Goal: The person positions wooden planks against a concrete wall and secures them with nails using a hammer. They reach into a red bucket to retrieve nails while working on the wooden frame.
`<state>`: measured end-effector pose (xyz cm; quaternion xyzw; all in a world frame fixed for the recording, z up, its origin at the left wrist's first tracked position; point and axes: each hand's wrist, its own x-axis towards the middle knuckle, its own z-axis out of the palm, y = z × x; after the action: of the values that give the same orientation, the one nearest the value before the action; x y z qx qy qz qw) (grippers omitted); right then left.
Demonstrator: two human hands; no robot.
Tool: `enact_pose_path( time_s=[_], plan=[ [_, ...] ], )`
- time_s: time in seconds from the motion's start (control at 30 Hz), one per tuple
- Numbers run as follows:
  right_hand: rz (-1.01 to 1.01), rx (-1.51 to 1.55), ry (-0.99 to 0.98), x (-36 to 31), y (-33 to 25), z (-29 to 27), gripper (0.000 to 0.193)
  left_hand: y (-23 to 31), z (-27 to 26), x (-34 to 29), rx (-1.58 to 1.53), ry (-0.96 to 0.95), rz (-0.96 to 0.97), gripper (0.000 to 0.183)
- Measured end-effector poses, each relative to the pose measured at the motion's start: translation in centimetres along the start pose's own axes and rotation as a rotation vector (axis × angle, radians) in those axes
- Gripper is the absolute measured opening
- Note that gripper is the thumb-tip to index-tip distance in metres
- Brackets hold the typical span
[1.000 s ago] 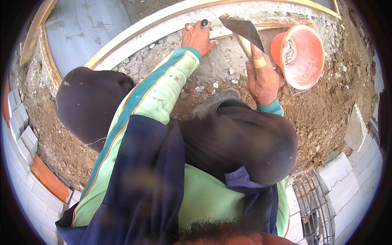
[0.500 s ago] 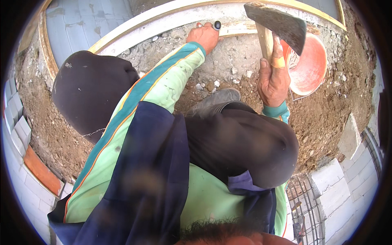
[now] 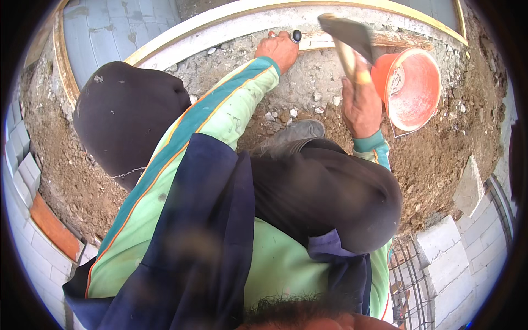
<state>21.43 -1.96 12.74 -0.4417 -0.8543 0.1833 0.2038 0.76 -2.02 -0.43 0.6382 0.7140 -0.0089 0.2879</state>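
Observation:
My left hand [image 3: 278, 50] is closed at the left end of a rough wooden strip [image 3: 379, 39]. A dark round end with a pale rim [image 3: 296, 36] shows at its right side; I cannot tell what kind of thing it belongs to. In my right hand [image 3: 363, 107] is a hatchet, gripped by its pale wooden handle [image 3: 345, 58]. The hatchet's wide dark head [image 3: 352, 34] is raised over the strip and slightly blurred. Something yellowish is wrapped round a finger of this hand. Just right of it, an orange bucket [image 3: 415, 91] lies tipped toward me.
A long, pale wooden board [image 3: 220, 27] edges the grey panels [image 3: 104, 33] at the back. Stony soil [image 3: 434, 170] lies around my shoe [image 3: 291, 135] and knees. White blocks [image 3: 448, 247] and a steel bar cage [image 3: 410, 275] are at lower right; an orange brick [image 3: 55, 228] is at left.
My right hand and the hatchet have moved left, uncovering more of the bucket and the strip. The left hand has shifted only slightly in view and stays closed.

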Motion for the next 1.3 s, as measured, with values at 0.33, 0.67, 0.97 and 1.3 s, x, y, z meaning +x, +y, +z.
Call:
enact_pose_path(
  time_s=[0.33,0.67,0.97,1.3],
  plan=[
    [-0.03,0.14,0.053,2.8,-0.6,-2.9,0.051,-0.6,-1.8,-1.7,0.001,0.033,0.111,0.058],
    [0.623,0.261,-0.25,-4.4,2.8,2.3,0.048,-2.0,1.8,0.7,-0.372,0.362,0.26,0.022],
    [0.718,0.309,-0.268,-4.9,2.6,4.4,0.039,0.4,-3.0,3.4,0.063,0.024,0.318,0.027],
    [0.755,0.379,-0.237,-5.1,3.1,5.5,0.048,2.5,-6.7,9.5,0.01,-0.415,0.333,0.026]
  ],
)
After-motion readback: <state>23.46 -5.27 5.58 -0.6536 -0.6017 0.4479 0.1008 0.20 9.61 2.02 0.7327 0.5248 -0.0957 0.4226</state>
